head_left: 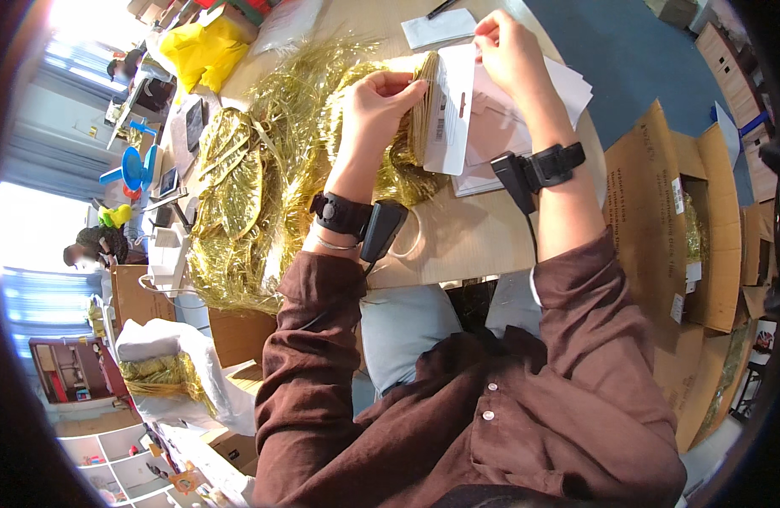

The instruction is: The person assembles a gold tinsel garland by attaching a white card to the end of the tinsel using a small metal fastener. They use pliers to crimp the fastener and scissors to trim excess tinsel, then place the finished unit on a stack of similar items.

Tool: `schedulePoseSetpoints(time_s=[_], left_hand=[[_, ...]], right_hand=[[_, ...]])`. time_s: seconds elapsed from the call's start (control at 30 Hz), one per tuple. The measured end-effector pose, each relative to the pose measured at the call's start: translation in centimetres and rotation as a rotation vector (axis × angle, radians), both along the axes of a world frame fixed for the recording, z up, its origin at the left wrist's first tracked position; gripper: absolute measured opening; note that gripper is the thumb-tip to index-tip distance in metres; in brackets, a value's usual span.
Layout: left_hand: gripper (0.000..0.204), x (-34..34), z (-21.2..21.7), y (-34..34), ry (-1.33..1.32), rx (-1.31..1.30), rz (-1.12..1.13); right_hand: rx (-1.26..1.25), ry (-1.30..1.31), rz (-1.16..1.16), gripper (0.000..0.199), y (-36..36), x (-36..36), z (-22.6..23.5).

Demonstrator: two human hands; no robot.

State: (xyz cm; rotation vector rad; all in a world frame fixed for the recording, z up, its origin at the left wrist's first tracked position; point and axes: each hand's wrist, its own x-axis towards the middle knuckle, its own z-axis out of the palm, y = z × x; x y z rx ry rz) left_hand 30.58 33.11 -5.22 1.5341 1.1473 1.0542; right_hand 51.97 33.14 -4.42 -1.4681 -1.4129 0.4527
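White card [446, 127], left fingers [407, 95] pinching tinsel [418, 127] alongside, right fingers [491, 26] near corner, hold unclear

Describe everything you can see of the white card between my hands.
The white card is a narrow rectangle, apparently stiff paper, with a small dark slot near its right long edge and a printed barcode toward its left. It looks unbent, its long sides running away from the person. Its left side lies against the gold fringe bundle, which the left hand grips. The right hand is at its far right corner; whether fingertips touch it is unclear.
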Motion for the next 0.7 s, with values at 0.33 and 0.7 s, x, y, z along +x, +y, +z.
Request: schedulePoseSetpoints(time_s=[0.33, 0.7], left_hand=[[0.029, 0.6, -0.3, 1.2, 0.153, 0.027, -0.072], [0.032, 0.8, -0.6, 0.9, 0.22, 0.053, -0.043]], right_hand=[[0.078, -0.477, 0.251, 0.011, -1.5, -1.6, 0.7], [-0.046, -0.437, 0.272, 0.016, -1.3, -1.5, -0.2]])
